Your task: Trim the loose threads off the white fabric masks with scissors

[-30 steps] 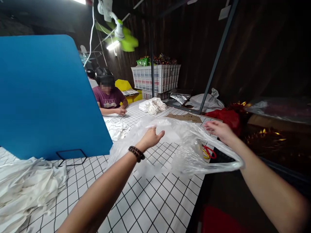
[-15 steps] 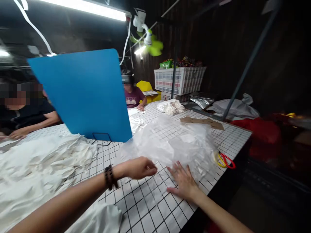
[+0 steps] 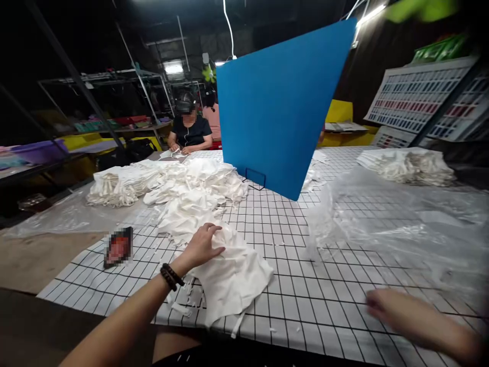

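Observation:
My left hand (image 3: 201, 246), with a dark bead bracelet at the wrist, rests palm down on a heap of white cloth pieces (image 3: 225, 272) near the front of the gridded table (image 3: 305, 300). Its fingers are spread on the cloth and grip nothing. My right hand (image 3: 397, 312) is blurred, low at the right, hovering just over the grid cloth with nothing in it. A clear plastic bag (image 3: 401, 224) lies flat on the table beyond my right hand.
A blue board (image 3: 282, 102) stands upright on a wire stand mid-table. More white cloth piles (image 3: 153, 181) lie at left and at far right (image 3: 408, 165). A dark phone-like object (image 3: 118, 246) lies near the left edge. A person (image 3: 189, 130) sits at the far end.
The view swung left. My left hand left the plastic bag and now lies on the white cloth heap. My right hand came off the bag and moved toward the table's front right.

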Tool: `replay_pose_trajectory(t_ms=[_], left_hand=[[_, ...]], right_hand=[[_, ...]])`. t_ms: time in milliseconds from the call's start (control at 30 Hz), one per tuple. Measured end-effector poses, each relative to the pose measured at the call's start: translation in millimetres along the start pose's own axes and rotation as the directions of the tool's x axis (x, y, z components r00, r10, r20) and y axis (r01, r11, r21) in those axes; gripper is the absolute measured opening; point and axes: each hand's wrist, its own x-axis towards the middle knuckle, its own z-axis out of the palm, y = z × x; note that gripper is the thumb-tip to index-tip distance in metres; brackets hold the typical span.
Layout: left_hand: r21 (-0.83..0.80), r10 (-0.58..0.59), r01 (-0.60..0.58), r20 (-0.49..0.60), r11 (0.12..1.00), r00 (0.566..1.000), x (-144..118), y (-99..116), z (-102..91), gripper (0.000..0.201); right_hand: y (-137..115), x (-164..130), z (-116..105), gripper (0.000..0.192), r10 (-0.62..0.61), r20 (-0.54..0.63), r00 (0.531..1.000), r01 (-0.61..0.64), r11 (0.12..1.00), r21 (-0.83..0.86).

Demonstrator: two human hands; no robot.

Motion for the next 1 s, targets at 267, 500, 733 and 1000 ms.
replay_pose_trajectory(t_ms=[267,500,733,1000], left_hand=[[-0.233,0.232,-0.171,0.270,0.957,0.934,42,13,23.3,0.037],[-0.539,0.408,-0.006,0.630,0.842,0.660,72,16,19.0,0.032],[-0.786,0.516,0.058,0.457,0.615,0.725,106,19,-35.6,0.045],[-0.764,0.660,0.152,0.624,0.627,0.418,118,27,-68.8,0.058]], right_hand=[[-214,68,62,0.016,-0.239,-0.277,0.931,0.346,0.823,0.451],[-217,51,1,0.025,-0.292,-0.412,0.863,0.503,0.420,0.755],[-220,23,-55,0.029,-0.215,-0.382,0.899,0.410,0.105,0.906],[-201,-18,-71,0.033,-0.260,-0.315,0.913,0.385,0.291,0.876]])
